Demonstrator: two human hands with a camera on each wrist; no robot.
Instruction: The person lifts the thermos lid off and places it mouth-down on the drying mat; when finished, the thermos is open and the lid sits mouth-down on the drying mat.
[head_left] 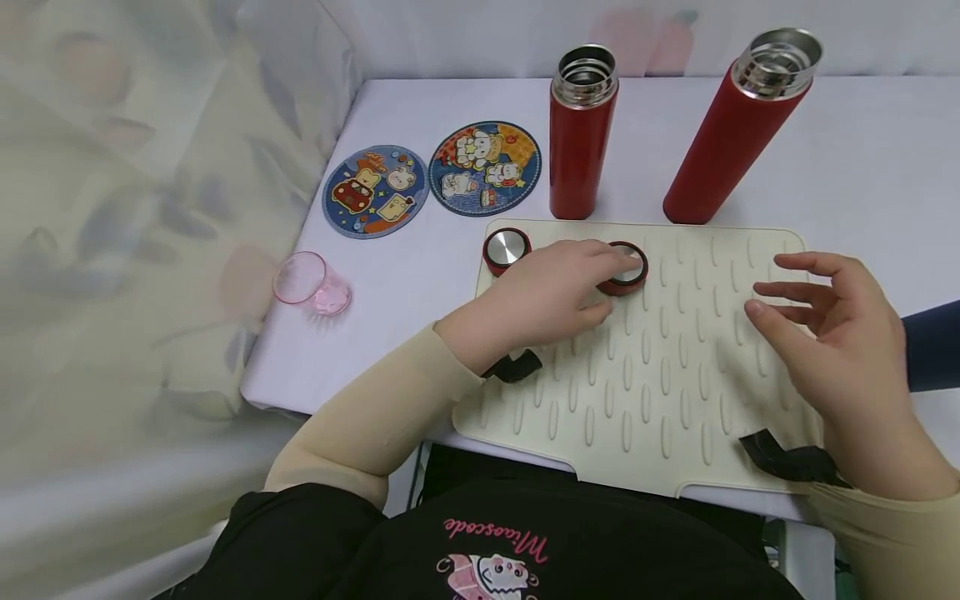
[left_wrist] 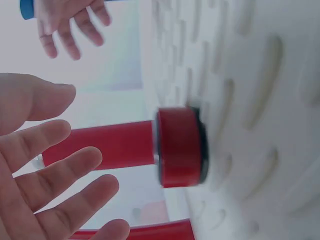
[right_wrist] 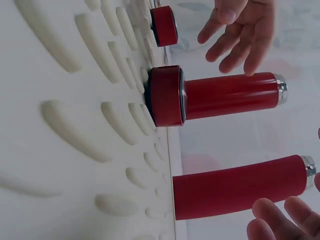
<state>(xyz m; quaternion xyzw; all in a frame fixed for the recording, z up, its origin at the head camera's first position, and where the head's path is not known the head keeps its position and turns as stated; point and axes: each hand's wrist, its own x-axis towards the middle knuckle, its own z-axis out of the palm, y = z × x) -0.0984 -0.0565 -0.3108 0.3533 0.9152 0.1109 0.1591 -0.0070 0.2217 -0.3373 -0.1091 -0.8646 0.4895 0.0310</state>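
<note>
Two red bottle lids with silver discs stand on the cream ridged mat. My left hand (head_left: 551, 292), fingers extended and apart, hovers over the right lid (head_left: 625, 268) and overlaps it in the head view. In the left wrist view a gap shows between those fingers and the lid (left_wrist: 180, 147). The other lid (head_left: 506, 250) sits at the mat's back left corner, just beyond the left wrist. My right hand (head_left: 840, 325) is held above the mat's right side, fingers loosely bent around nothing. Behind the mat stand two red thermos bottles without lids, a slimmer one (head_left: 581, 142) and a wider one (head_left: 738, 137).
The cream mat (head_left: 660, 400) lies along the table's front edge. At the back left are two round cartoon coasters, one blue (head_left: 375, 192) and one blue-orange (head_left: 486, 169). A clear pink cup (head_left: 330, 296) stands near the table's left edge, beside a hanging curtain (head_left: 150, 250).
</note>
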